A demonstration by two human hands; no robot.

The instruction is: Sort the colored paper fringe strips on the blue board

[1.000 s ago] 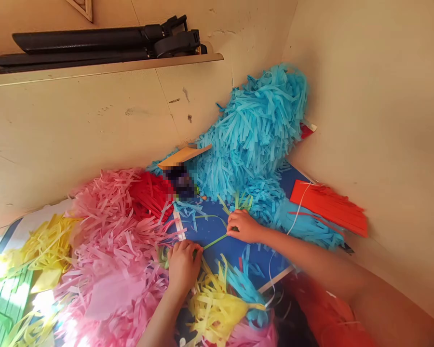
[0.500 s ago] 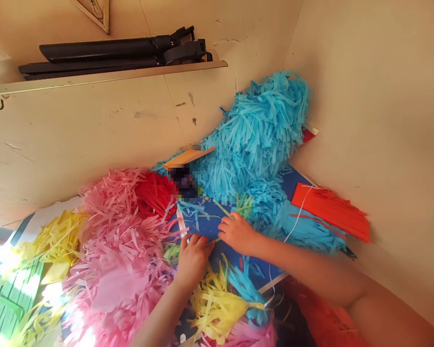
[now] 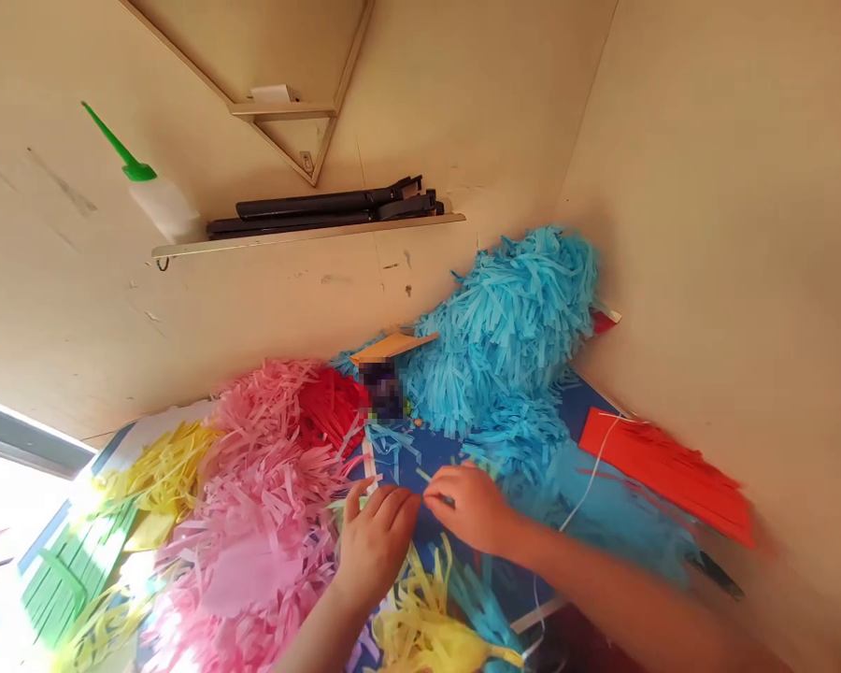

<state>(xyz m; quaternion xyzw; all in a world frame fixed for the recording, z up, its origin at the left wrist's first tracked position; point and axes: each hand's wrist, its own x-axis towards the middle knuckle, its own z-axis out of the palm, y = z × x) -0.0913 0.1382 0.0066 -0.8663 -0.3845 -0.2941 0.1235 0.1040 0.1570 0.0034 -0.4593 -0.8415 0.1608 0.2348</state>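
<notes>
My left hand (image 3: 382, 528) is closed, fingers curled, low over the blue tabletop. Close by on its right, my right hand (image 3: 471, 505) is also closed, with thumb and fingers pinched. Pale green fringed tissue paper (image 3: 489, 465) shows behind my right hand and beside my left; its middle is hidden by my fingers. Just below the hands lies a yellow tissue tassel (image 3: 424, 622), with blue strips next to it. To the left spreads a large heap of pink fringe (image 3: 266, 523). Behind my right hand rises a big pile of blue fringe (image 3: 511, 327).
Red fringed paper (image 3: 665, 472) leans by the right wall, a white string across it. Red fringe (image 3: 329, 408), yellow fringe (image 3: 164, 467) and green cut paper (image 3: 77, 570) lie leftward. Above, a wall shelf (image 3: 308, 236) holds black objects and a green-tipped bottle (image 3: 161, 201).
The view has tilted up, so the shelf and table sit lower in it and the green-tipped bottle now shows. My hands have drawn closer together.
</notes>
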